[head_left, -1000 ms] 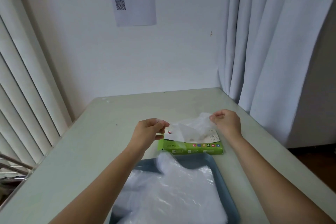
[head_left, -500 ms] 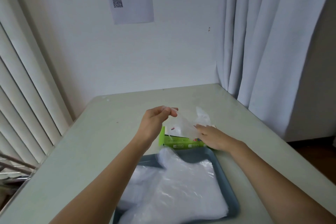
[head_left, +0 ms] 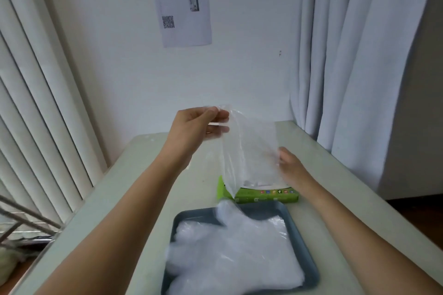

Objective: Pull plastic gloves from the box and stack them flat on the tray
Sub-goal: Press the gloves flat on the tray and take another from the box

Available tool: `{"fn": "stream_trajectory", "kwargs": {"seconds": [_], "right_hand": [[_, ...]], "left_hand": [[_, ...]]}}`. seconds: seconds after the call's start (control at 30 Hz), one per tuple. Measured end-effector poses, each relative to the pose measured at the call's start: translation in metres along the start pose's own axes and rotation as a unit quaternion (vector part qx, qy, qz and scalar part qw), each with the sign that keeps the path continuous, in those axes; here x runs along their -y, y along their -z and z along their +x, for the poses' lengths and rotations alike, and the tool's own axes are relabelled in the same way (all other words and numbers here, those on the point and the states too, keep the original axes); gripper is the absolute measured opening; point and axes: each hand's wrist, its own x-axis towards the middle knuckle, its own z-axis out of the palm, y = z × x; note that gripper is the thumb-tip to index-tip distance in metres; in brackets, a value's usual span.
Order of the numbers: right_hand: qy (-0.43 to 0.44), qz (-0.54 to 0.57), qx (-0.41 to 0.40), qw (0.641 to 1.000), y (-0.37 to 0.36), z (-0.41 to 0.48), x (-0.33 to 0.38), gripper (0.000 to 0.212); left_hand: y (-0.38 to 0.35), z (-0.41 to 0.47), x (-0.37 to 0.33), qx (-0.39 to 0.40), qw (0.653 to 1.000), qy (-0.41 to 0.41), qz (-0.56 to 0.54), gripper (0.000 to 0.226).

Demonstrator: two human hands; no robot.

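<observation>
A single head-worn wide-angle view looks forward and down, close over the desk (head_left: 335, 175). It faces the wall (head_left: 239, 67) in the upper frame, with the tray (head_left: 196, 215) at lower centre.

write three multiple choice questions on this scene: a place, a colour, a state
1. Where is the box? A) on the table beyond the tray B) inside the tray C) on a chair
2. What colour is the box? A) red B) green C) black
3. The glove by the left hand is A) flat on the tray B) balled up C) pinched and hanging
1 A: it sits past the tray's far rim. 2 B: bright green side. 3 C: the left hand holds its top corner up.
</observation>
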Motion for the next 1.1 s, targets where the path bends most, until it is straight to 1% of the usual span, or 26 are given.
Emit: {"fn": "stream_trajectory", "kwargs": {"seconds": [0.03,0.07,0.1,0.13,0.17,0.2,0.23,0.3,0.33,0.37,0.43,0.47,0.53,0.57,0.63,0.67,0.73,0.77,0.8,0.83,0.9,0.97,1.0,1.03,1.07,1.1], "right_hand": [[-0.014,0.135,-0.009,0.991,0.003,-0.006,0.010,0.014],[-0.033,0.265,0.009,0.964,0.005,-0.011,0.017,0.013],[-0.052,0.370,0.045,0.926,0.009,-0.016,0.025,0.047],[-0.073,0.410,0.095,0.904,0.011,-0.025,0.032,0.078],[-0.072,0.425,0.135,0.892,0.012,-0.033,0.034,0.096],[-0.075,0.434,0.169,0.881,0.011,-0.041,0.038,0.102],[-0.078,0.441,0.185,0.875,0.010,-0.049,0.040,0.098],[-0.102,0.467,0.184,0.859,0.005,-0.063,0.044,0.075],[-0.122,0.472,0.170,0.856,0.003,-0.068,0.046,0.062],[-0.142,0.473,0.150,0.856,0.001,-0.071,0.047,0.049],[-0.146,0.455,0.117,0.871,0.001,-0.078,0.054,0.028],[-0.136,0.439,0.110,0.881,0.002,-0.080,0.059,0.023],[-0.119,0.376,0.106,0.913,0.004,-0.082,0.068,0.020],[-0.112,0.337,0.100,0.930,0.005,-0.083,0.073,0.019],[-0.091,0.277,0.073,0.954,0.007,-0.086,0.080,0.010],[-0.080,0.260,0.062,0.960,0.009,-0.088,0.084,0.005],[-0.070,0.233,0.062,0.968,0.014,-0.093,0.091,0.003],[-0.068,0.217,0.071,0.971,0.015,-0.096,0.093,0.008],[-0.068,0.203,0.082,0.973,0.017,-0.097,0.095,0.013],[-0.071,0.194,0.090,0.974,0.017,-0.101,0.096,0.016],[-0.077,0.194,0.088,0.974,0.017,-0.105,0.098,0.017],[-0.098,0.219,0.083,0.967,0.017,-0.110,0.100,0.016],[-0.111,0.239,0.081,0.961,0.017,-0.113,0.101,0.017],[-0.123,0.257,0.079,0.955,0.017,-0.115,0.101,0.017],[-0.132,0.268,0.077,0.951,0.017,-0.117,0.100,0.017],[-0.140,0.274,0.075,0.948,0.016,-0.120,0.099,0.018]], "left_hand": [[0.000,-0.002,-0.001,0.000,1.000,0.014,0.002,0.025],[0.001,-0.004,-0.002,-0.001,1.000,0.027,0.003,0.025],[0.001,-0.006,-0.001,-0.004,0.999,0.038,0.004,0.025],[0.002,-0.009,-0.001,-0.005,0.999,0.049,0.005,0.025],[0.003,-0.011,0.000,-0.006,0.998,0.058,0.006,0.025],[0.004,-0.012,0.001,-0.007,0.998,0.066,0.006,0.025],[0.004,-0.015,0.002,-0.008,0.997,0.072,0.004,0.026],[0.005,-0.018,0.003,-0.008,0.997,0.082,0.007,0.026],[0.005,-0.021,0.004,-0.004,0.996,0.088,0.014,0.027],[0.006,-0.023,0.005,0.005,0.995,0.094,0.022,0.028],[0.009,-0.028,0.008,0.041,0.992,0.105,0.050,0.028],[0.010,-0.031,0.010,0.062,0.990,0.110,0.069,0.030],[0.012,-0.037,0.016,0.094,0.984,0.121,0.093,0.034],[0.012,-0.039,0.018,0.102,0.982,0.126,0.099,0.039],[0.016,-0.047,0.025,0.104,0.980,0.138,0.096,0.055],[0.018,-0.051,0.027,0.104,0.980,0.144,0.087,0.064],[0.027,-0.056,0.032,0.108,0.978,0.159,0.075,0.079],[0.031,-0.058,0.034,0.112,0.977,0.168,0.074,0.082],[0.035,-0.058,0.035,0.120,0.974,0.176,0.081,0.081],[0.040,-0.060,0.035,0.128,0.970,0.185,0.097,0.074],[0.050,-0.059,0.034,0.155,0.961,0.196,0.117,0.043],[0.059,-0.057,0.031,0.180,0.957,0.213,0.084,0.010],[0.063,-0.055,0.029,0.190,0.955,0.220,0.064,0.011],[0.066,-0.053,0.028,0.199,0.951,0.229,0.056,0.018],[0.068,-0.049,0.027,0.206,0.948,0.237,0.059,0.022],[0.068,-0.047,0.027,0.211,0.944,0.244,0.069,0.020]]}}
